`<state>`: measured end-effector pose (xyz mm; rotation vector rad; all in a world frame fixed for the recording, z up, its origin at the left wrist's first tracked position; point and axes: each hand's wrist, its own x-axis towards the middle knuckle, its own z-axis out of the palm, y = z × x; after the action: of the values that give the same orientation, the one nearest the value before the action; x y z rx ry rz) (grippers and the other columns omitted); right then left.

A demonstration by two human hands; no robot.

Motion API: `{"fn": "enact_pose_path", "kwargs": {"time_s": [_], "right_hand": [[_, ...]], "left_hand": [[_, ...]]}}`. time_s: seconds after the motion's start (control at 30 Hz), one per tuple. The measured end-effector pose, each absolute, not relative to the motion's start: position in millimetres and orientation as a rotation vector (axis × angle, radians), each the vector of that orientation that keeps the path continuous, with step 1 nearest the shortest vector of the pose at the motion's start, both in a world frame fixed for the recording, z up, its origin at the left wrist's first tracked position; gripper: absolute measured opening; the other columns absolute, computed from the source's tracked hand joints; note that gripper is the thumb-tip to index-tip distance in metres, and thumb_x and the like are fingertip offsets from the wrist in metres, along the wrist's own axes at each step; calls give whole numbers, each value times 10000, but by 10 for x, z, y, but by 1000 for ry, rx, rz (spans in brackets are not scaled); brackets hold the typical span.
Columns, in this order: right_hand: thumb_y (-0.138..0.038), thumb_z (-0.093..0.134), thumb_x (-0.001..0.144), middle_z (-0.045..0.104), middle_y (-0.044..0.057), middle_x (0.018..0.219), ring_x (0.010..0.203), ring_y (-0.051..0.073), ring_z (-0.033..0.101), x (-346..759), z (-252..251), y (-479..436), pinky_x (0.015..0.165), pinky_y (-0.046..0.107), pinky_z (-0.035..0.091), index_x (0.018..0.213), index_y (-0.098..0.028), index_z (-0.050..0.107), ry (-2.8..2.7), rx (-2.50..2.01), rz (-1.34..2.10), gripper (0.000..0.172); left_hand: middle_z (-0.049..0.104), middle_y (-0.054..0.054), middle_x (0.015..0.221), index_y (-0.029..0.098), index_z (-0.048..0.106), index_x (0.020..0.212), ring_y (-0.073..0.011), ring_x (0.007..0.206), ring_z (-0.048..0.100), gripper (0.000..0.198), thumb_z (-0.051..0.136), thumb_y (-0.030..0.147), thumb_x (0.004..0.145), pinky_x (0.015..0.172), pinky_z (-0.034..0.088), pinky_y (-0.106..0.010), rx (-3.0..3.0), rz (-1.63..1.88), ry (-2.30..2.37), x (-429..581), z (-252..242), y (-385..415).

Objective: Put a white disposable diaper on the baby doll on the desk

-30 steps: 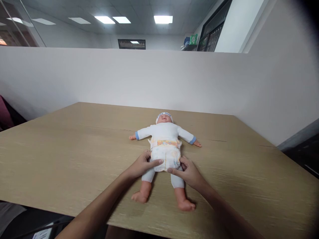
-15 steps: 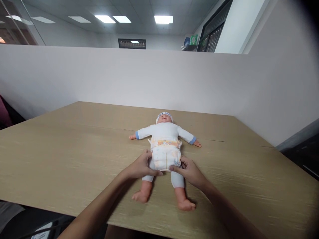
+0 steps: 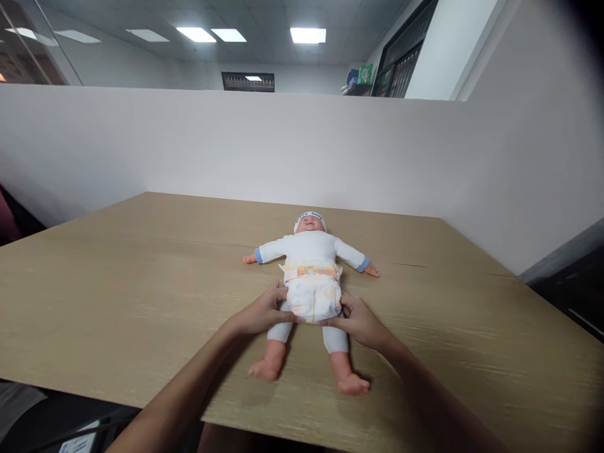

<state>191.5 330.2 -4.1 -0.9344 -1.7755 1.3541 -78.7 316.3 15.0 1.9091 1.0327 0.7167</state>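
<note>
A baby doll [image 3: 310,248] lies on its back on the table, arms spread and feet toward me. It wears a white outfit with blue cuffs and a white headband with lettering. Around its hips is a white diaper [image 3: 314,299] with an orange patterned waistband. My left hand [image 3: 267,309] grips the diaper's leg edge on the left side, thumb along the lower edge. On the right side, my right hand [image 3: 359,321] pinches the other leg edge between thumb and fingers. Some fingertips of both hands are hidden behind the diaper and the doll's legs.
The wooden table [image 3: 141,283] extends widely around the doll, with a thin seam across it. A white partition wall [image 3: 236,145] rises behind. Dark equipment [image 3: 576,283] stands beyond the right edge, and a dark object with a white label [image 3: 80,440] sits below the front left edge.
My left thumb has shifted slightly left and up along the diaper's lower edge. My right hand stays at its leg edge with little movement. The doll lies in the same place.
</note>
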Motion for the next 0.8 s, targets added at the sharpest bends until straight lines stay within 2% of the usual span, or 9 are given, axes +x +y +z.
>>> {"fn": "enact_pose_path", "kwargs": {"time_s": [0.27, 0.47, 0.8], "right_hand": [[-487, 859, 789, 774, 79, 1153, 1089, 316, 707, 1903, -20, 3236, 950, 434, 572, 1085, -205, 767, -1787, -997, 1245, 419], [-501, 823, 814, 787, 80, 1135, 1059, 314, 725, 1849, 36, 3209, 920, 417, 590, 1030, -197, 761, -1695, -994, 1307, 378], [-560, 832, 810, 778, 118, 1231, 1172, 354, 714, 1761, -132, 3224, 1037, 486, 569, 1152, -203, 745, -1527, -942, 1318, 502]], "left_hand": [[641, -62, 1134, 222, 795, 1054, -291, 1200, 532, 371, 851, 484, 798, 1103, 417, -396, 1878, 759, 1055, -767, 149, 3156], [686, -66, 1124, 209, 799, 998, -286, 1163, 562, 336, 744, 525, 897, 1081, 435, -386, 1827, 832, 1016, -747, 169, 3157], [745, -78, 1218, 180, 764, 1126, -299, 1154, 650, 412, 825, 469, 839, 1028, 503, -393, 1487, 916, 913, -708, 100, 3160]]}}
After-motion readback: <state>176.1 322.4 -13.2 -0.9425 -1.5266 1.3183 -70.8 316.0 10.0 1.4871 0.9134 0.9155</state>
